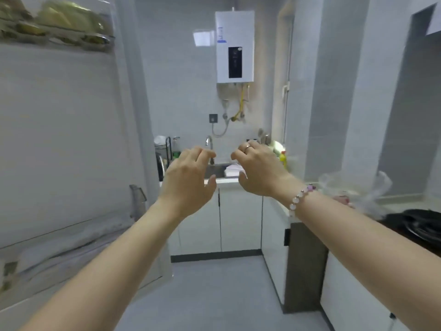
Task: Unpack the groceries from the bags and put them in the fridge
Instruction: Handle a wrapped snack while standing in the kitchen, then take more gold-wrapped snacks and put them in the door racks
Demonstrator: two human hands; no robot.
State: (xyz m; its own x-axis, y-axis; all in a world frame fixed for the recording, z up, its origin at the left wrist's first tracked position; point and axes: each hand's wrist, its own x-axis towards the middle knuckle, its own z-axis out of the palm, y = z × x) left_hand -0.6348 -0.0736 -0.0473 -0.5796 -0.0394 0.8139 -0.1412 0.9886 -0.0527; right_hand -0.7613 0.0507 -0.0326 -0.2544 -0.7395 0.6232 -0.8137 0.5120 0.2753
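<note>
The open fridge door (pixel 59 139) fills the left side, and its top door shelf holds greenish bagged food (pixel 59 22). My left hand (pixel 188 175) and my right hand (pixel 257 170) are raised side by side in mid-air in front of me, fingers loosely curled, holding nothing. A clear plastic grocery bag (pixel 353 189) with something red inside sits on the counter at the right, beyond my right forearm. My right wrist wears a bead bracelet.
Ahead is a sink (pixel 214 168) with a tap (pixel 210 144), white cabinets (pixel 238 218) below and a water heater (pixel 235 46) on the wall. A black stove top (pixel 415 225) lies on the right counter. Grey floor (pixel 214 295) stretches between fridge and counter.
</note>
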